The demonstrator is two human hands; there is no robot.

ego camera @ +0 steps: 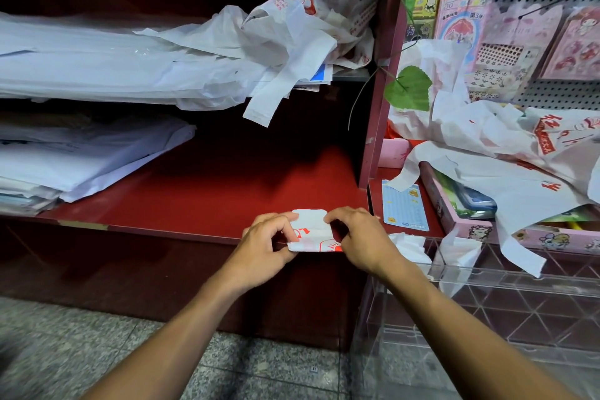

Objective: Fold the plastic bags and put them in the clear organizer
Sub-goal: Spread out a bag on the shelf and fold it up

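- Your left hand [266, 245] pinches the left edge of a folded plastic bag [310, 230], thumb on top and fingers curled beneath it.
- Your right hand [357, 237] pinches the right edge of the same bag, fingertips pressing down on its upper corner.
- The folded plastic bag is a small white packet with red print, held at the front edge of the red shelf [227, 191], just left of the shelf's upright post.
- The clear organizer [487, 295] stands to your right, below and beside your right forearm; two folded white bags [412, 247] stand in its near compartments.
- A loose heap of white bags with red lettering [506, 146] lies to the right, draped over a pink box [461, 214], one handle hanging down over the organizer's rim.
- More crumpled bags [302, 29] pile up on the upper shelf, with handles dangling over its edge.
- Flat stacks of white bags [81, 156] lie on the left of the red shelf and on the shelf above.
- A blue card [404, 206] lies flat near the pink box.
- Sticker packs [464, 23] hang on the pegboard at upper right, and green artificial leaves [409, 88] trail down the post.
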